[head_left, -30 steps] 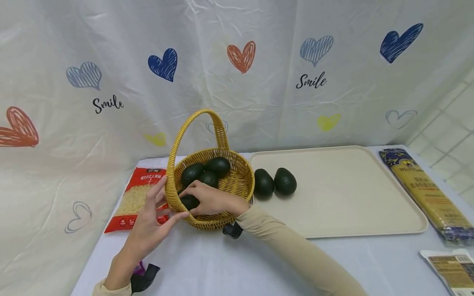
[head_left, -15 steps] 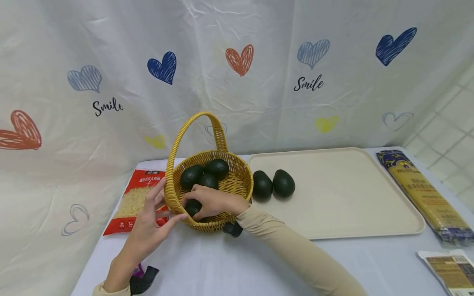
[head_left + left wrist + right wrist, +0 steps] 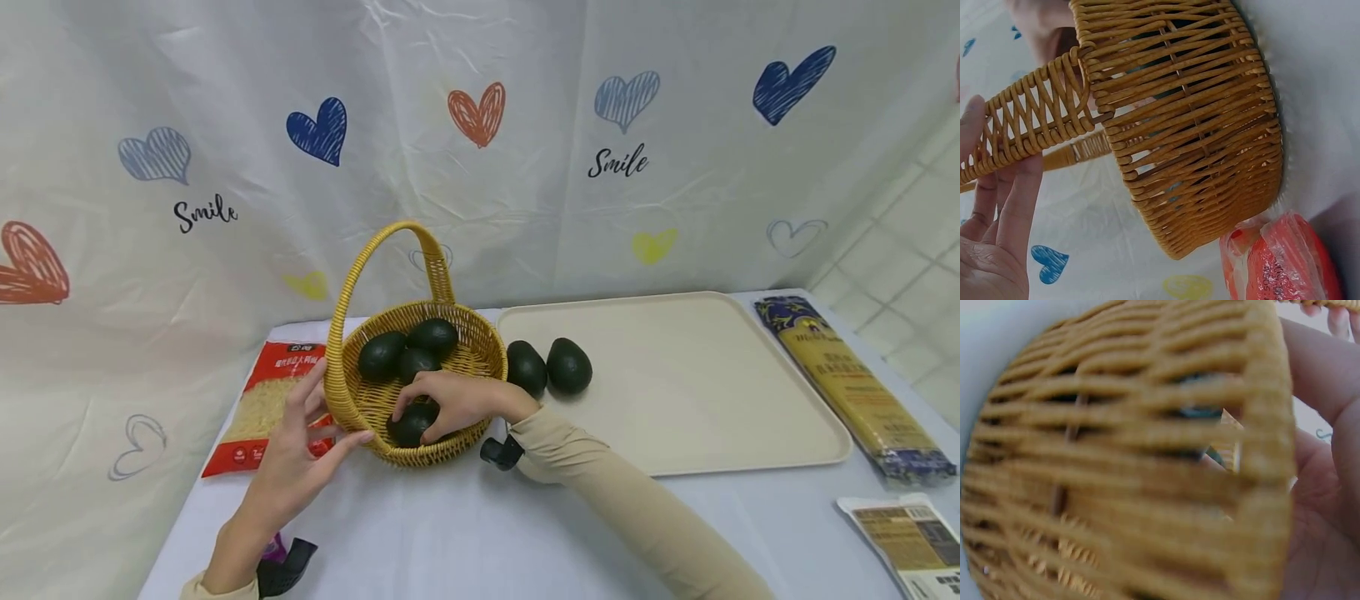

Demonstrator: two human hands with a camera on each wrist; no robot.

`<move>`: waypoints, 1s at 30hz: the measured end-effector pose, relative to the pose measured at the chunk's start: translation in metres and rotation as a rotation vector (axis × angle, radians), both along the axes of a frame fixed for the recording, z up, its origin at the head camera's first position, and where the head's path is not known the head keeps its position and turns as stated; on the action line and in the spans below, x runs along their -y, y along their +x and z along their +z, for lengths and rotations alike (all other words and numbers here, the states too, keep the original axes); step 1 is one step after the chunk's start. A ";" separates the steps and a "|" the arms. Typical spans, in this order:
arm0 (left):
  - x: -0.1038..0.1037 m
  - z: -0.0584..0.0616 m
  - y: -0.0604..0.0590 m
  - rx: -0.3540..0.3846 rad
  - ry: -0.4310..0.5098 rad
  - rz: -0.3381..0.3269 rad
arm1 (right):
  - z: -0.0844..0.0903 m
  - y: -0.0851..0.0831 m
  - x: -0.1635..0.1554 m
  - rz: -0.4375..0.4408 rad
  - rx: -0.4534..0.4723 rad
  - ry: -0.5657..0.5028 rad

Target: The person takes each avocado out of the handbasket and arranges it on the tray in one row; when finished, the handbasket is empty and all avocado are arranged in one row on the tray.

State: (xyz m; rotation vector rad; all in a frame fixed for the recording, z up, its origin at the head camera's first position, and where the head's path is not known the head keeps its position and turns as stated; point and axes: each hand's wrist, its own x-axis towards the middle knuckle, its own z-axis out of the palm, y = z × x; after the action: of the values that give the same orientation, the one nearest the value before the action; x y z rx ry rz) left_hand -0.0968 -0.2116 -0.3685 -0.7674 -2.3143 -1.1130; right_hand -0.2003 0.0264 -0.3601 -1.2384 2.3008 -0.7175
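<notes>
The left hand (image 3: 300, 454) rests on the table (image 3: 465, 533), fingers spread and straight, steadying the near-left rim of the basket (image 3: 450, 446). The right hand (image 3: 457, 400) reaches inside the basket, fingers curled around an avocado (image 3: 411, 425) at the front. A second ago the right hand lay further left and flatter on this avocado; the grip now appears closed, so lifting looks ready. Three avocados (image 3: 408, 350) lie behind it. Two avocados (image 3: 547, 367) sit on the tray (image 3: 712, 392).
</notes>
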 end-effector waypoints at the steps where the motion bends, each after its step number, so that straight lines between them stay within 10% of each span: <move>1: 0.000 0.000 0.000 0.000 0.003 -0.006 | 0.000 0.000 -0.003 -0.003 0.003 0.001; 30: 0.000 0.000 0.000 0.009 -0.001 0.006 | -0.003 -0.004 -0.010 -0.052 0.013 -0.033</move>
State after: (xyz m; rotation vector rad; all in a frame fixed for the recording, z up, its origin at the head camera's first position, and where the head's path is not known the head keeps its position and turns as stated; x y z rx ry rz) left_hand -0.0963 -0.2121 -0.3681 -0.7566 -2.3232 -1.1147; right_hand -0.2041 0.0360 -0.3635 -1.1888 2.3271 -0.7819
